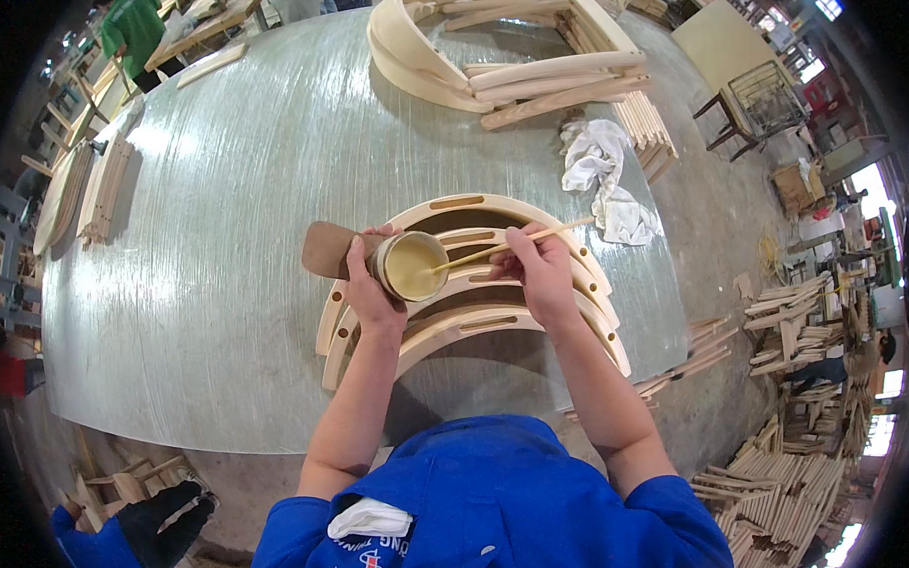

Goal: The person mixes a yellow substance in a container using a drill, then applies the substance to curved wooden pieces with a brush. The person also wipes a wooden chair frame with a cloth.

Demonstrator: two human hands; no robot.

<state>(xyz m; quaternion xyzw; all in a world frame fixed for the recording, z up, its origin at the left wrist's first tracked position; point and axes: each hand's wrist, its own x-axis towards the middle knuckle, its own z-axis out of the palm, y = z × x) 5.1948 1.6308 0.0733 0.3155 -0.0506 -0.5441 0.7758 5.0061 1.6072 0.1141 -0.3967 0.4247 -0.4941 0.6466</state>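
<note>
My left hand [372, 287] is wrapped round a cup [415, 263] of pale yellow liquid that looks like glue, tilted so its mouth shows. A flat brown piece with a rounded end [329, 249] juts out to the left of the cup; whether it is joined to the cup is hidden. Between the fingers of my right hand [540, 271] is a thin stick [563, 229], its lower tip in the liquid. Beneath both hands lie several curved pale wooden pieces [462, 330], side by side on the table, with long slots and small round holes.
The large table [226, 322] has a shiny grey-green top. Curved and straight wooden parts [557, 75] are stacked at its far side, near a crumpled white cloth [601, 169]. Wooden slats [106, 191] lie at the left. Piled wood [782, 493] stands on the floor at right; other people work nearby.
</note>
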